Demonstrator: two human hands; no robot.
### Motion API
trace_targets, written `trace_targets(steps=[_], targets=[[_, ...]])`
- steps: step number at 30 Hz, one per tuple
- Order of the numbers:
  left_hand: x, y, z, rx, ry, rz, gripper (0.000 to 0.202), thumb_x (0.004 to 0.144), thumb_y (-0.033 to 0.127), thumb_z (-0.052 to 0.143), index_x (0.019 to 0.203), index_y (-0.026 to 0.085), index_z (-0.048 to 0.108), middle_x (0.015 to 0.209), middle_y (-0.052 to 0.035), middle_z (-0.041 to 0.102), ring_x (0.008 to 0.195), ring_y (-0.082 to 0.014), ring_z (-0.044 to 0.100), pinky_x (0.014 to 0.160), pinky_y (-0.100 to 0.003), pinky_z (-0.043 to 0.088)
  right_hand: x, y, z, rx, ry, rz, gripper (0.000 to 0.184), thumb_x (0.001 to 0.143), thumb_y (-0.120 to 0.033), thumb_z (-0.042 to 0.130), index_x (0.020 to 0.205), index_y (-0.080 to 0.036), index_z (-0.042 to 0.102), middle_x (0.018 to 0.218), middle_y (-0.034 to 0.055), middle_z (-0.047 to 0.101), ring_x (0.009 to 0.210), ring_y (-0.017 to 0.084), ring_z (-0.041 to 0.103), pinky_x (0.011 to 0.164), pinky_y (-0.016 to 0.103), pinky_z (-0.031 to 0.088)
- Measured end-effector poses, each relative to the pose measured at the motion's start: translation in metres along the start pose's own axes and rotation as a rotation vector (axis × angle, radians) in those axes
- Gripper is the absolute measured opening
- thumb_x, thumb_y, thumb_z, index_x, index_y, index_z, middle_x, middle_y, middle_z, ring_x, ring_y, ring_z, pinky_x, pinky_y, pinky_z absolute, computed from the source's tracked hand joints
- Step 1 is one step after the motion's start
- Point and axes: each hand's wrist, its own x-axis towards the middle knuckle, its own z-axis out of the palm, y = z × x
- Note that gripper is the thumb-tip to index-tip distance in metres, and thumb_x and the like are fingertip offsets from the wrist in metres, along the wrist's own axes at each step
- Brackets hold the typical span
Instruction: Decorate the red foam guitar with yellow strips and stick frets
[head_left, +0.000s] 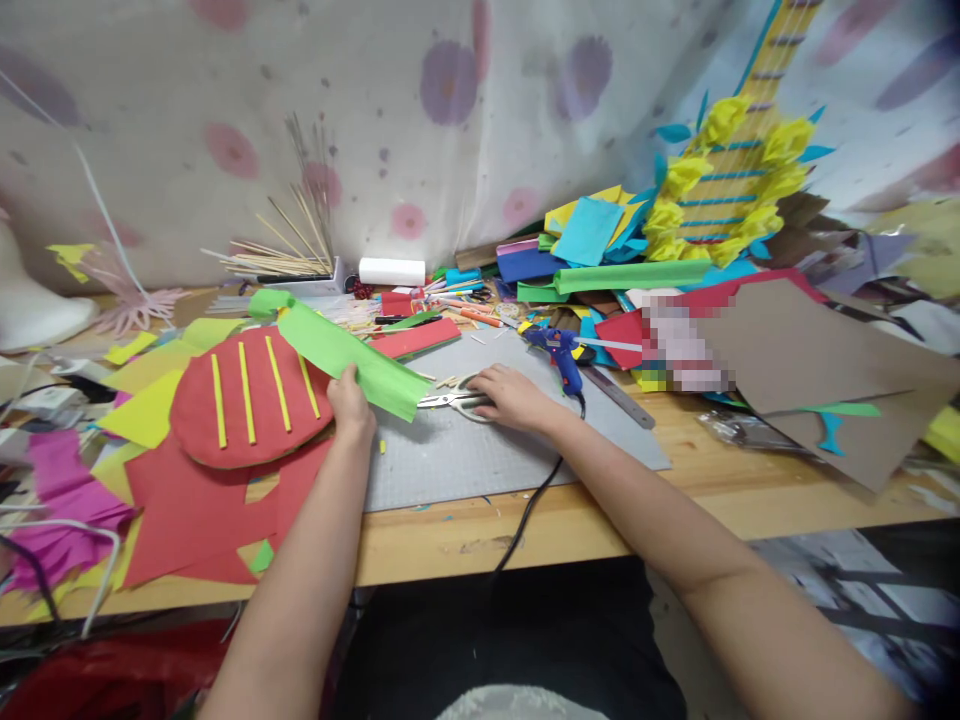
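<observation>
My left hand (349,404) pinches the lower edge of a long strip of green paper (367,366), which slants down to the right above the cutting mat. My right hand (510,397) is closed on the handles of a pair of scissors (454,399). Their blades point left and reach the right end of the green strip; whether they are cutting into it I cannot tell. Left of my left hand lies a round red piece (247,410) with several yellow strips across it. Beneath that piece are sheets of red paper (187,510).
A blue glue gun (559,355) rests on the grey mat (450,465), its black cord trailing over the table's front edge. Beside it lies a metal ruler (619,396). Wooden sticks (281,262) stand at the back. A yellow paper guitar (724,180) leans at right near brown cardboard (795,360).
</observation>
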Motion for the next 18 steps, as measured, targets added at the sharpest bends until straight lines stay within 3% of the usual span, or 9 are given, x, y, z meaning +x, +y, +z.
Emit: trace_targets(steps=[7, 10, 13, 15, 18], targets=[[0.001, 0.006, 0.0, -0.085, 0.046, 0.018, 0.013, 0.064, 0.018, 0.052, 0.076, 0.014, 0.055, 0.079, -0.0017, 0.06, 0.074, -0.0119, 0.059, 0.073, -0.026, 0.049, -0.011, 0.007, -0.01, 0.148, 0.09, 0.047, 0.025, 0.082, -0.026, 0.053, 0.104, -0.017, 0.058, 0.102, 0.0099, 0.06, 0.096, 0.02, 0.051, 0.084, 0.033, 0.037], [0.002, 0.01, 0.0, -0.118, 0.057, 0.024, 0.012, 0.064, 0.016, 0.051, 0.075, 0.015, 0.054, 0.076, -0.001, 0.06, 0.074, -0.012, 0.059, 0.073, -0.026, 0.048, -0.006, 0.012, -0.018, 0.21, 0.203, 0.223, 0.022, 0.083, -0.028, 0.051, 0.101, -0.017, 0.057, 0.102, 0.009, 0.06, 0.095, 0.02, 0.052, 0.083, 0.031, 0.038], [-0.004, 0.009, 0.003, -0.064, -0.006, 0.038, 0.009, 0.066, 0.018, 0.051, 0.074, 0.015, 0.053, 0.073, -0.0007, 0.06, 0.072, -0.0128, 0.059, 0.073, -0.027, 0.048, 0.008, 0.016, -0.022, 0.155, 0.265, 0.503, 0.024, 0.084, -0.031, 0.047, 0.1, -0.015, 0.056, 0.103, 0.0123, 0.059, 0.095, 0.022, 0.053, 0.08, 0.033, 0.04], [-0.01, 0.006, 0.005, -0.018, -0.084, 0.01, 0.01, 0.066, 0.02, 0.052, 0.075, 0.015, 0.054, 0.072, -0.0012, 0.061, 0.069, -0.0138, 0.06, 0.072, -0.029, 0.049, 0.02, 0.018, -0.022, 0.077, 0.234, 0.647, 0.028, 0.084, -0.031, 0.047, 0.102, -0.012, 0.056, 0.105, 0.017, 0.058, 0.098, 0.026, 0.053, 0.08, 0.035, 0.041], [-0.014, -0.004, 0.005, 0.042, -0.201, -0.074, 0.015, 0.066, 0.024, 0.054, 0.077, 0.015, 0.055, 0.07, -0.0024, 0.062, 0.064, -0.0142, 0.06, 0.068, -0.03, 0.049, 0.035, 0.019, -0.022, -0.014, 0.134, 0.726, 0.033, 0.083, -0.029, 0.048, 0.106, -0.007, 0.055, 0.108, 0.0225, 0.057, 0.101, 0.029, 0.054, 0.081, 0.037, 0.042]])
